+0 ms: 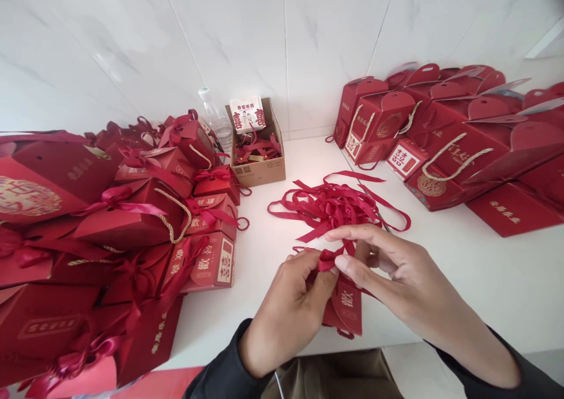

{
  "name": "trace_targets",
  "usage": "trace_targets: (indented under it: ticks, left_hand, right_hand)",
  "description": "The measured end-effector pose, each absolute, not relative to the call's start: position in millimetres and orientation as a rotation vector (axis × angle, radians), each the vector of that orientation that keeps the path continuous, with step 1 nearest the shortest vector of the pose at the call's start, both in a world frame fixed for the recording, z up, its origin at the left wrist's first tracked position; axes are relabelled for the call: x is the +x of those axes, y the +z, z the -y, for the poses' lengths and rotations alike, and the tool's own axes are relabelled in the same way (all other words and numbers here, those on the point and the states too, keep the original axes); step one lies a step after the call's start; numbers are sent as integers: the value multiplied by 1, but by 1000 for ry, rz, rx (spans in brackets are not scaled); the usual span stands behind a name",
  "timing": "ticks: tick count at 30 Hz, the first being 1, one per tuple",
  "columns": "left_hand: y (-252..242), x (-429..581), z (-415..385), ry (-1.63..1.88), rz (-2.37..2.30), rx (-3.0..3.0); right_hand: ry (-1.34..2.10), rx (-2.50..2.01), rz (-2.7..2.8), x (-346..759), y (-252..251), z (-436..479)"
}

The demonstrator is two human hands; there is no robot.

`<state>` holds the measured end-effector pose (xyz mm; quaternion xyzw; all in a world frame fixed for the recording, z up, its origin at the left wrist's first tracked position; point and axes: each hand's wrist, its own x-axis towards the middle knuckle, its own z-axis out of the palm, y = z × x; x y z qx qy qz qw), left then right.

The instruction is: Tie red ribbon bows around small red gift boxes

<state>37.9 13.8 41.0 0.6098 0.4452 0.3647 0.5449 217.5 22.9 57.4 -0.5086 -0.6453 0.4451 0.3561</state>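
A small red gift box [346,305] with white lettering stands near the table's front edge, partly covered by my hands. Over its top, a loop of red ribbon [326,260] is pinched between the thumb and fingers of my left hand [293,302]. My right hand [394,270] comes in from the other side, its thumb and index finger apart and the thumb tip touching the ribbon. Its curled lower fingers are partly hidden, with a strand of ribbon beside them. Just behind lies a loose heap of cut red ribbons [330,205].
Many red boxes tied with bows [136,211] are piled on the left. More red handled boxes [453,134] stand at the right. By the tiled wall are a cardboard box [264,173] holding ribbon pieces and a card, and a clear plastic bottle [215,117]. The table [255,317] is white.
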Motion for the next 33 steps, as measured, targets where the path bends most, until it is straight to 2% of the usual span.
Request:
trace_targets:
  ticks: [17,23,33]
  left_hand:
    - [47,30,-18,807,-1052,1279]
    - [49,29,-19,854,-1002,1213]
    - [45,27,-17,842,-1075,1244]
  right_hand:
    - [890,-1294,1677,216,48,-15]
    - [744,-1212,1909,217,42,-4]
    - [726,-1302,1965,221,43,-9]
